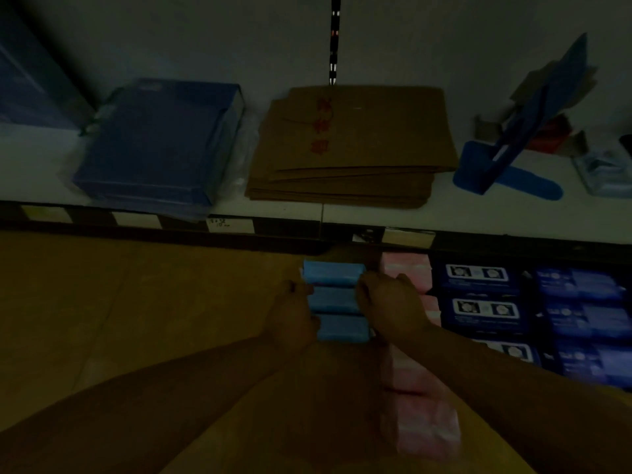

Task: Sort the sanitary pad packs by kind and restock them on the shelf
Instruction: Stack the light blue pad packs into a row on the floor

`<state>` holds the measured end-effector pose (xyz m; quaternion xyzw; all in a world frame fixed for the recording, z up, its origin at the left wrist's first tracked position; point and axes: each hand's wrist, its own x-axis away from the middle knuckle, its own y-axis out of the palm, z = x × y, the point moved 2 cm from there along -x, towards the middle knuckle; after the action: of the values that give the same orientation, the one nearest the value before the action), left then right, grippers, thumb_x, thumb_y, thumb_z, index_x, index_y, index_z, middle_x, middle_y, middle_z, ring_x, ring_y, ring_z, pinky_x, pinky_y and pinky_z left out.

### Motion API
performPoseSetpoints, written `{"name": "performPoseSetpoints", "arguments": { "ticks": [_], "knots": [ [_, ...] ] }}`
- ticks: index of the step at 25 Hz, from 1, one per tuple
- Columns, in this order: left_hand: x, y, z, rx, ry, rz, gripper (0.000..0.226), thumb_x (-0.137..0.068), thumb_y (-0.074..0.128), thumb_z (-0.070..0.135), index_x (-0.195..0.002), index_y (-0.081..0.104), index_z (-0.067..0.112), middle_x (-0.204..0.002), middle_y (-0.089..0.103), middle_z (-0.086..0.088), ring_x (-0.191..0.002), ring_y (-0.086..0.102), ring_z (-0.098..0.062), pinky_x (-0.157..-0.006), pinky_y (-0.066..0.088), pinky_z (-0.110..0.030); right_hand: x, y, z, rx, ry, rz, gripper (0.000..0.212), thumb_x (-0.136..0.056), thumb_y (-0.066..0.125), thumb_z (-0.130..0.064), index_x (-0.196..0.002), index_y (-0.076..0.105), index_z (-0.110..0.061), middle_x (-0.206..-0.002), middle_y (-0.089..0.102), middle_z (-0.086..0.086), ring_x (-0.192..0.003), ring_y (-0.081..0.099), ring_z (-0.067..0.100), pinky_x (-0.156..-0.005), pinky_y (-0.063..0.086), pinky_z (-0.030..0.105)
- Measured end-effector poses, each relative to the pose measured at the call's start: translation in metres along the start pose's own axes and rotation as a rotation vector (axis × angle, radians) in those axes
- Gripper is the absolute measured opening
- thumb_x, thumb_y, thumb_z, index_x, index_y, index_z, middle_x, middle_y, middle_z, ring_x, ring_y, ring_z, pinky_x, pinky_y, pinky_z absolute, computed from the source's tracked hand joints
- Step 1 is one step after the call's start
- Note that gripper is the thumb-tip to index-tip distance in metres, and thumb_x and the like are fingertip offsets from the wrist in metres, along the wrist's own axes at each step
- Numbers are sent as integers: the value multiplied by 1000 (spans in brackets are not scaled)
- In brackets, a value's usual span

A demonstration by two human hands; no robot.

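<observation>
Dim view looking down at two store shelves, one above the other. Two bare forearms reach in from the bottom edge onto the lower shelf (pixel 102 302), whose brown floor lies bare to the left of the hands.

Nearest, under the right forearm, a column of pink packs (pixel 424 429) runs away toward the shelf's back. Just left of it sits a short column of three light blue packs (pixel 333 301), lying one behind the other and touching. The left hand (pixel 290 313) has its fingers curled against the packs' left ends. The right hand (pixel 390 302) is curled over their right ends, so the column is gripped between both hands.

Right of the pink column come dark blue packs (pixel 478 309) with white picture panels, then brighter blue packs (pixel 581 316) at the right edge. Their print is too blurred to read.

Beyond the packs, a dark price strip (pixel 205 224) edges the white upper shelf. One of its pale tags bears handwriting too small to read.

On that shelf, left to right:
- A flat stack of blue folders (pixel 157 142) in clear wrap.
- A pile of brown envelopes (pixel 352 145) with red characters, not legible.
- A blue bookend (pixel 506 165) holding up leaning folders.

A slotted upright (pixel 334 39) climbs the pale back wall.
</observation>
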<state>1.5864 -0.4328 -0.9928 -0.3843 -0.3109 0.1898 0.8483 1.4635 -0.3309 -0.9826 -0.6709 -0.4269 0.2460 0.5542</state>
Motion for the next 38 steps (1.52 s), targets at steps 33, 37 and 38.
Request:
{"name": "performPoseSetpoints", "arguments": {
  "ticks": [33, 37, 38],
  "knots": [
    [350, -626, 334, 570, 263, 234, 27, -89, 55, 6, -81, 59, 32, -82, 65, 8, -79, 63, -5, -70, 49, -9, 174, -721, -252, -877, 70, 547, 24, -92, 54, -11, -75, 59, -28, -65, 61, -4, -54, 55, 7, -55, 50, 30],
    [364, -687, 354, 679, 379, 288, 26, -89, 53, 2, -83, 60, 26, -84, 64, 3, -78, 63, -12, -79, 51, -23, 173, -778, -296, -803, -48, 648, 18, -92, 53, -10, -78, 61, -19, -68, 62, 5, -60, 58, 22, -59, 51, 43],
    [366, -699, 360, 701, 406, 297, 25, -89, 53, 1, -83, 60, 24, -83, 64, 2, -76, 63, -11, -79, 52, -24, 172, -791, -305, -764, -91, 673, 16, -92, 54, -10, -80, 62, -16, -68, 62, 6, -61, 58, 22, -59, 52, 43]
  ]
}}
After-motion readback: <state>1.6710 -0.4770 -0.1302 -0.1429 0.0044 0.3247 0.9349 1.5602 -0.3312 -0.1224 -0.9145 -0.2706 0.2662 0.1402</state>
